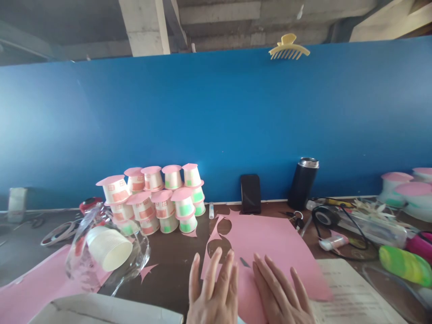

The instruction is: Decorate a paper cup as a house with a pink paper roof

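A pink paper sheet (270, 234) with round holes cut along its left side lies on the dark table. My left hand (214, 292) rests flat near the sheet's lower left, fingers spread and stretched out. Beside it, my right hand (281, 292) lies palm down on the pink paper, its fingers extended too. A small grey pointed piece (244, 262) shows between the two hands. What lies beneath my palms is hidden. To the left, stacked paper cups (164, 209) with pink round tops and drawn windows stand in rows.
A phone (250, 193) leans against the blue partition (222, 117), with a black flask (303, 182) to its right. Loose paper cups (116, 252) lie in clear plastic at left. Scissors (59, 233), cables, printed paper (351, 288) and a yellow-green item (405, 265) surround the work area.
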A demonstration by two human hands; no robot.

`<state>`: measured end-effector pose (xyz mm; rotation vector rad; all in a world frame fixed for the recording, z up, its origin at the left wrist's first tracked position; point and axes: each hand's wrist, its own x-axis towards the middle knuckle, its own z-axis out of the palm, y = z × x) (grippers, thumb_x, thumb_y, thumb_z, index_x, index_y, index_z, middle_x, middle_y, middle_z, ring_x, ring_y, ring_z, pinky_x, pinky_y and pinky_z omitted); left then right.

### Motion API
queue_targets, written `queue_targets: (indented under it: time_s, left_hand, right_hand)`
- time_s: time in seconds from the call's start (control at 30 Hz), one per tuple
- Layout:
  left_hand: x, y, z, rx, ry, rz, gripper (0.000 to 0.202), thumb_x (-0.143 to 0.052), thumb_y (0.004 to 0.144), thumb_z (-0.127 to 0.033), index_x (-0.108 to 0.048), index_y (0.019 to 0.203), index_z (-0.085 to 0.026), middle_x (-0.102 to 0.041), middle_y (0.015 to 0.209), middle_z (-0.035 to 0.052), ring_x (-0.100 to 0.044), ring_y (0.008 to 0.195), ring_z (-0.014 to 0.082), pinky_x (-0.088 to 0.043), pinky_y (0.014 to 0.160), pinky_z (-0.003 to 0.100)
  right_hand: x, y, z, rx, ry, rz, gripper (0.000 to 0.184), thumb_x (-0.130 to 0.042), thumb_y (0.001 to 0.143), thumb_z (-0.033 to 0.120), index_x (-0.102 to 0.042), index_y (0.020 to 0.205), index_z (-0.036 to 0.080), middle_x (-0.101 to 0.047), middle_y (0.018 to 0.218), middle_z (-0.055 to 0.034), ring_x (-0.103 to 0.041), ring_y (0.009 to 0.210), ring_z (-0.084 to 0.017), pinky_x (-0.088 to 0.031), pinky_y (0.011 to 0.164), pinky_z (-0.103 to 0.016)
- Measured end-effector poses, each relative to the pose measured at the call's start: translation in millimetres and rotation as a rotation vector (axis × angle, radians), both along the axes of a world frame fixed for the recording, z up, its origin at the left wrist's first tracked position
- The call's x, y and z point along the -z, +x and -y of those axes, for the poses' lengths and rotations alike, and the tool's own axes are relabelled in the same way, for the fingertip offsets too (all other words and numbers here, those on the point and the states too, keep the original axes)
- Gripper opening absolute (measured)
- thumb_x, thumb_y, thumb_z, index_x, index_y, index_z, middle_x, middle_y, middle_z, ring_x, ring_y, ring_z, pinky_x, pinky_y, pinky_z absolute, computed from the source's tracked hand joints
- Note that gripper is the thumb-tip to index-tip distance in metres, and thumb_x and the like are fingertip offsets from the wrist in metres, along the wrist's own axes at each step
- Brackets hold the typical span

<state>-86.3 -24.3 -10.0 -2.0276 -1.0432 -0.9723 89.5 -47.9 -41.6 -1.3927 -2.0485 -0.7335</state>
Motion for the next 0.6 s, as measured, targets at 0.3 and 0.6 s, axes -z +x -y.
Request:
queue_targets:
  time_s: [0.3, 0.6]
  left_hand:
    - [5.5, 4.6, 0.7, 0.003, 0.085, 0.000, 0.021, -0.056, 0.086, -0.014, -0.072, 0.095, -0.023, -0.070, 0.113, -0.0037, -0.055, 0.115, 0.0202, -0.017, 0.120, 0.051]
    - [-1.5, 1.8, 12.2, -0.060, 0.066, -0.076, 0.023, -0.054, 0.088, -0.017, -0.071, 0.103, -0.023, -0.067, 0.119, 0.0023, -0.046, 0.130, 0.0247, -0.017, 0.119, 0.052]
  right_hand:
    - [0.8, 24.4, -4.7, -0.103, 0.034, 0.256, 0.065, -0.046, 0.084, 0.018, -0.036, 0.147, 0.010, -0.058, 0.135, -0.0116, -0.061, 0.115, -0.031, -0.038, 0.102, -0.048]
    - [-0.6, 16.0, 1.8, -0.009, -0.003, 0.092, 0.085, -0.039, 0.075, 0.006, -0.006, 0.153, 0.008, -0.059, 0.133, -0.0144, -0.058, 0.119, -0.034, -0.030, 0.102, -0.059]
